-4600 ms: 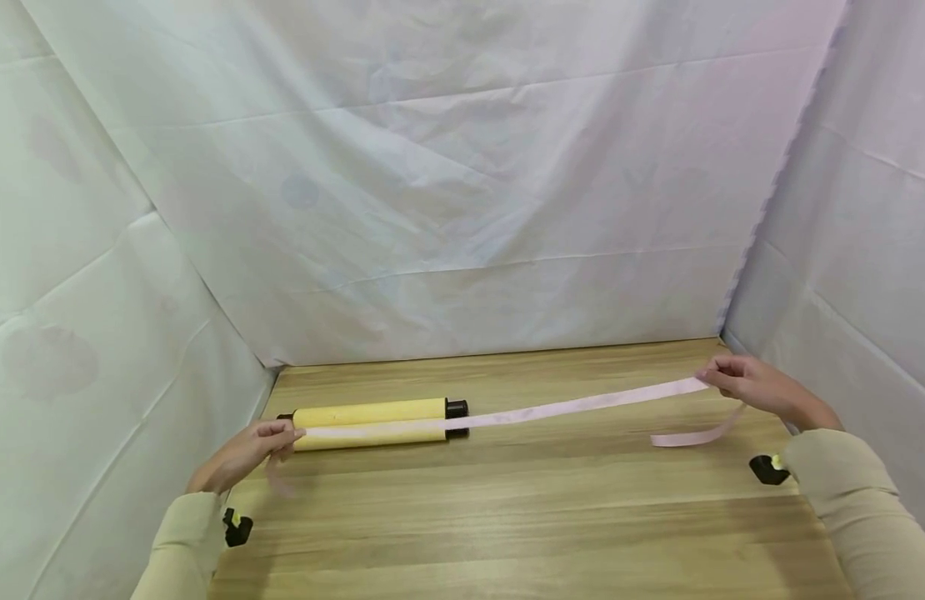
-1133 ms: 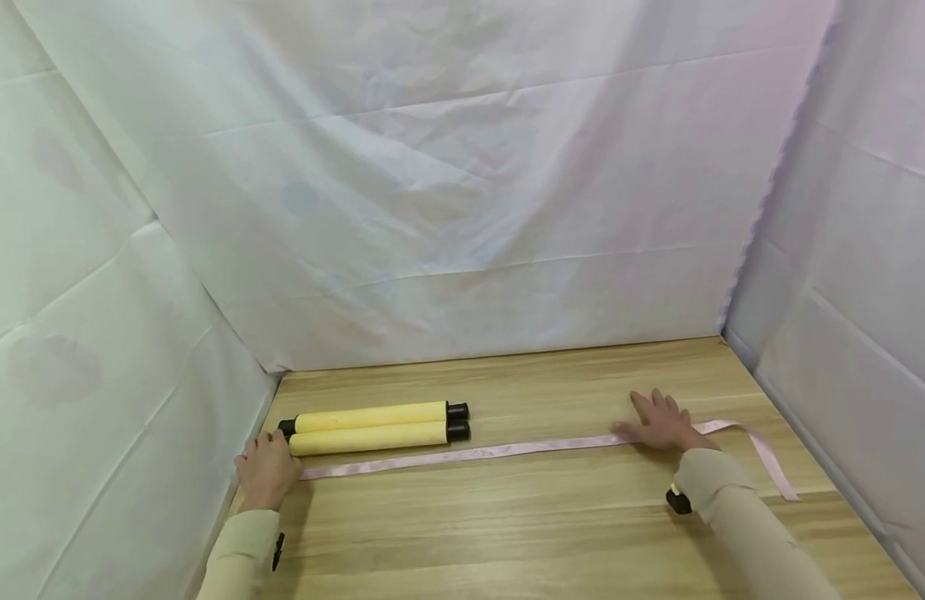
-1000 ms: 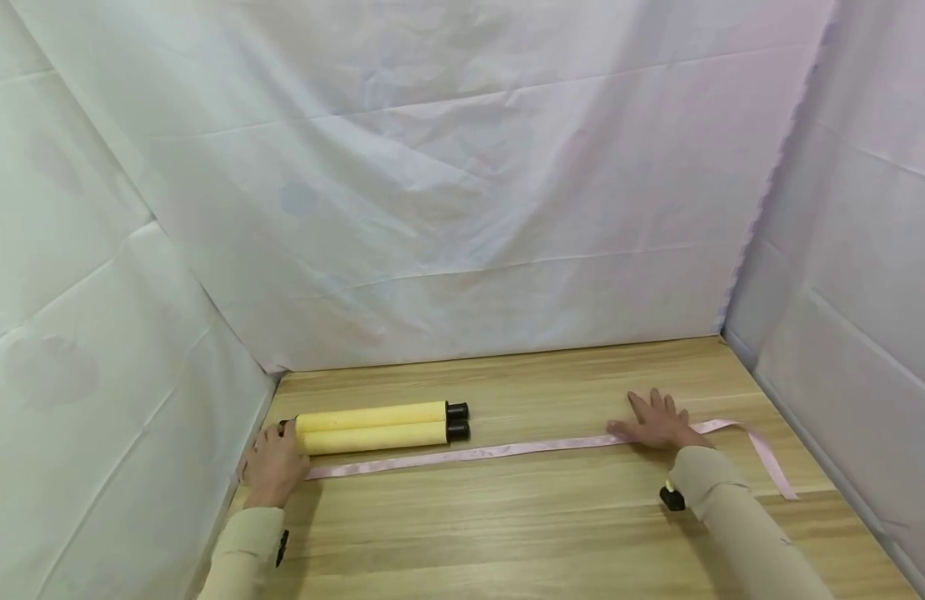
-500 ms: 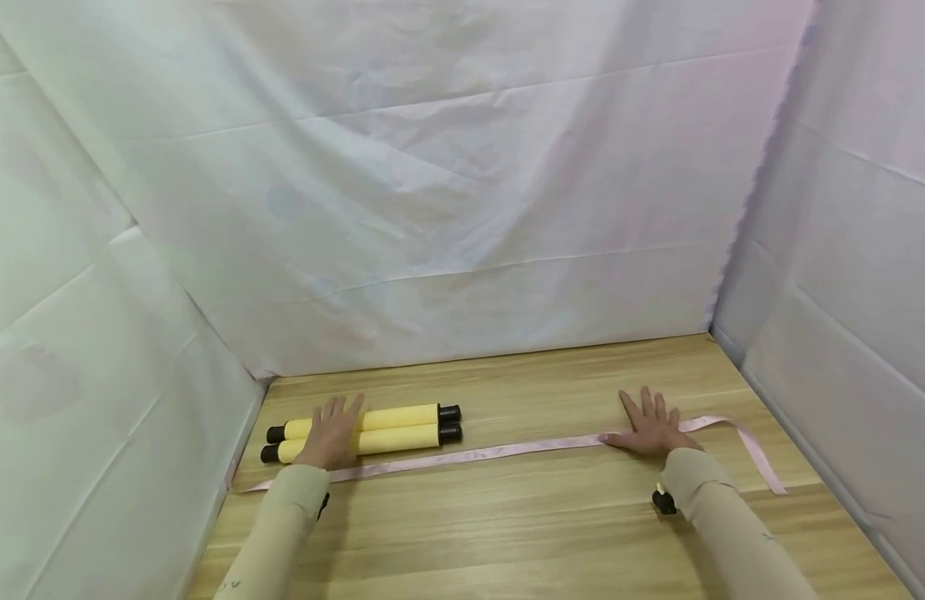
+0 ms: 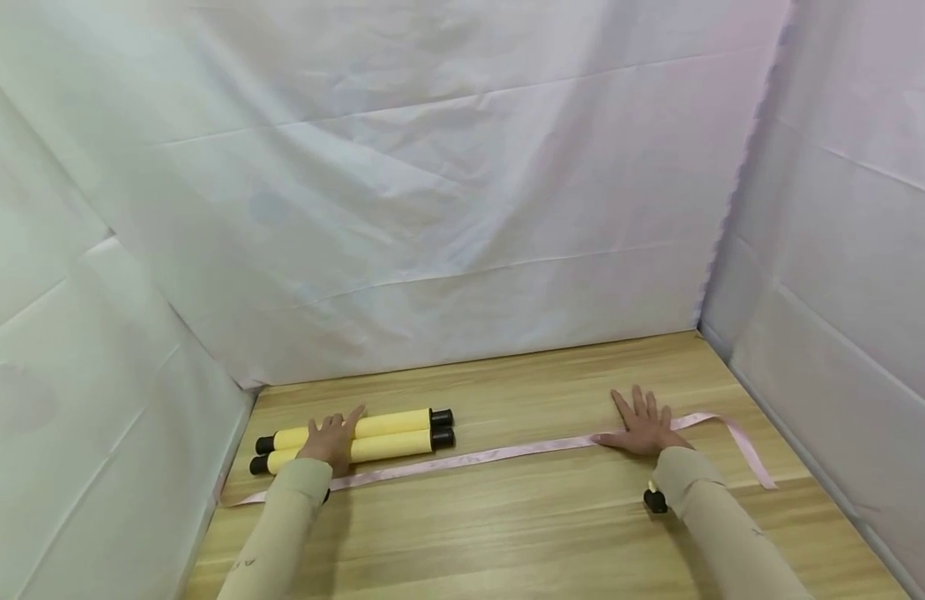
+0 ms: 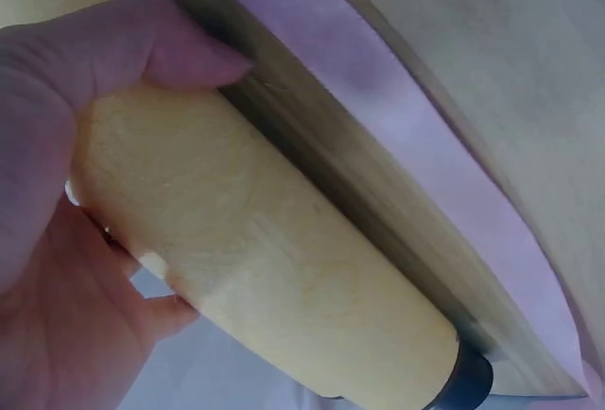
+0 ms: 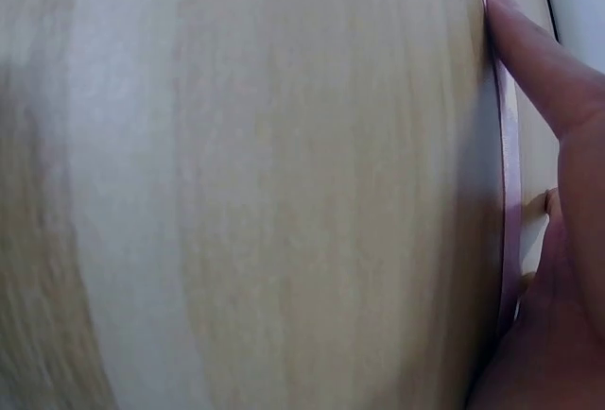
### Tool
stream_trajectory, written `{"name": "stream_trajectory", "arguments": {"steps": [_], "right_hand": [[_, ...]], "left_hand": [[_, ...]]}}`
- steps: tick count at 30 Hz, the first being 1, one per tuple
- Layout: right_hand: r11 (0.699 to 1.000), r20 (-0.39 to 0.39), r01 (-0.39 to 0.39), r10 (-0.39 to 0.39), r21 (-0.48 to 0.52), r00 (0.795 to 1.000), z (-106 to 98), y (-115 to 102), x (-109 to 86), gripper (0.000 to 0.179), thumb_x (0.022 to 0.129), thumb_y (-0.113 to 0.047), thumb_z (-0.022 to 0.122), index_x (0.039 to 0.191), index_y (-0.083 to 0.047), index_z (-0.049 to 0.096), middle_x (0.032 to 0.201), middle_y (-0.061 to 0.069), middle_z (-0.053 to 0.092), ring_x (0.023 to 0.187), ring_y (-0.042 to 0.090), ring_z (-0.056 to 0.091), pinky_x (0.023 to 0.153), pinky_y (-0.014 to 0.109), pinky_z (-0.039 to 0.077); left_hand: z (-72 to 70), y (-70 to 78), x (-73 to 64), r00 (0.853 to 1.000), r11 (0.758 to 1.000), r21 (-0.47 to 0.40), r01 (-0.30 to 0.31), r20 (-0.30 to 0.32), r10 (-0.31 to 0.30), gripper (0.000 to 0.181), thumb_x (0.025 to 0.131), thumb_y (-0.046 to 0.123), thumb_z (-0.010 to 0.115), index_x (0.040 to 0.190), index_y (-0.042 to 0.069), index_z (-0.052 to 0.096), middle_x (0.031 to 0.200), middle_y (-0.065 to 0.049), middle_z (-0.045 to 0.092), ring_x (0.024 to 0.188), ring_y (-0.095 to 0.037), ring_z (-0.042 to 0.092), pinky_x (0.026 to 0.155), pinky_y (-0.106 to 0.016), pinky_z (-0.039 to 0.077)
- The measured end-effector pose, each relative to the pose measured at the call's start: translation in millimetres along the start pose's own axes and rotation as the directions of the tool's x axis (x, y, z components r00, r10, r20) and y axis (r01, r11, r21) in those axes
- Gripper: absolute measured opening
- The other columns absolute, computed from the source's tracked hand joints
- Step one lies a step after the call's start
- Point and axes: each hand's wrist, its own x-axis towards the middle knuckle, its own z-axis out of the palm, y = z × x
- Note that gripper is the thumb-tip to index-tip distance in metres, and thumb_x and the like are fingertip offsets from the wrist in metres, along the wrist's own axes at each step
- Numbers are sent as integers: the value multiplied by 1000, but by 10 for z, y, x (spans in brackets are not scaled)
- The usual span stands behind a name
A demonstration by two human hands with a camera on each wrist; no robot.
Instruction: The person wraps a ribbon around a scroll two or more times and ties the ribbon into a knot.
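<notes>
A yellow scroll (image 5: 393, 448), two rolls side by side with black end knobs, lies at the left of the table. My left hand (image 5: 332, 442) grips it from above near its middle. In the left wrist view the thumb lies over the near side of the yellow roll and the fingers reach round the far side. A pink ribbon (image 5: 492, 455) stretches flat across the table in front of the scroll. My right hand (image 5: 642, 429) is spread on the ribbon's right part, and in the right wrist view its thumb touches the ribbon. Part of the ribbon is hidden under each arm.
The wooden table (image 5: 492, 533) is bounded by a white cloth (image 5: 447, 208) at the back and on both sides. The ribbon's right end curls toward the front right. Its left end reaches the left cloth wall.
Both hands have let go of the raised ribbon, which now lies flat. My left hand has moved right onto the scroll and closed round it. My right hand stays on the ribbon.
</notes>
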Motion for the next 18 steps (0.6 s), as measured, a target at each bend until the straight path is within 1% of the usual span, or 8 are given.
{"name": "stream_trajectory", "arguments": {"steps": [2, 6, 8, 10, 14, 16, 18], "right_hand": [[1000, 3, 1, -1, 8, 1000, -9, -29, -16, 117, 81, -78, 56, 159, -8, 4, 158, 33, -17, 142, 56, -20, 101, 74, -21], [1000, 15, -2, 2, 8, 1000, -42, -78, -31, 117, 81, -79, 54, 159, -9, 3, 158, 32, -18, 142, 55, -21, 103, 73, -20], [1000, 15, 7, -8, 28, 1000, -63, -83, -30, 115, 82, -77, 56, 159, -10, 3, 157, 33, -19, 141, 55, -22, 102, 73, -22], [999, 11, 11, -11, 43, 1000, -73, -81, -28, 114, 82, -76, 56, 160, -11, 3, 157, 32, -20, 141, 55, -23, 102, 72, -22], [1000, 13, -4, 4, 11, 1000, -48, -32, 8, 116, 81, -80, 54, 160, -12, 2, 158, 31, -21, 142, 53, -23, 102, 72, -22], [999, 21, -21, 22, -24, 1000, -25, -2, 36, 118, 79, -83, 51, 160, -12, 1, 159, 29, -21, 143, 52, -22, 104, 72, -21], [1000, 25, -16, 17, -16, 1000, -18, 14, 60, 119, 80, -82, 52, 159, -11, 0, 158, 31, -21, 142, 54, -22, 101, 73, -22]], "left_hand": [[19, -38, -1, 1000, 1000, 15, -10, -5, 11, 80, 81, -17, 59, 152, 10, 32, 133, -30, 47, 128, -52, 41, 103, -77, 20], [34, -114, 9, 997, 998, 41, -50, -49, 52, 70, 77, -8, 71, 140, 8, 44, 121, -25, 55, 118, -49, 49, 98, -77, 28], [26, -137, 17, 994, 996, 58, -68, -78, 72, 69, 74, -3, 76, 136, 8, 47, 116, -22, 58, 113, -47, 53, 96, -76, 31], [10, -138, 22, 991, 993, 82, -81, -99, 89, 68, 72, 3, 78, 134, 9, 49, 112, -20, 59, 110, -45, 55, 94, -76, 33], [-64, -78, 31, 986, 988, 126, -89, -129, 105, 64, 69, 11, 78, 128, 9, 51, 105, -16, 61, 102, -41, 59, 88, -73, 39], [-121, -28, 41, 984, 987, 136, -87, -142, 106, 63, 69, 19, 81, 124, 8, 52, 103, -15, 61, 98, -39, 60, 83, -69, 43], [-191, 22, 59, 984, 986, 148, -82, -147, 103, 67, 68, 28, 84, 123, 6, 52, 103, -16, 62, 95, -38, 61, 78, -64, 47]]}}
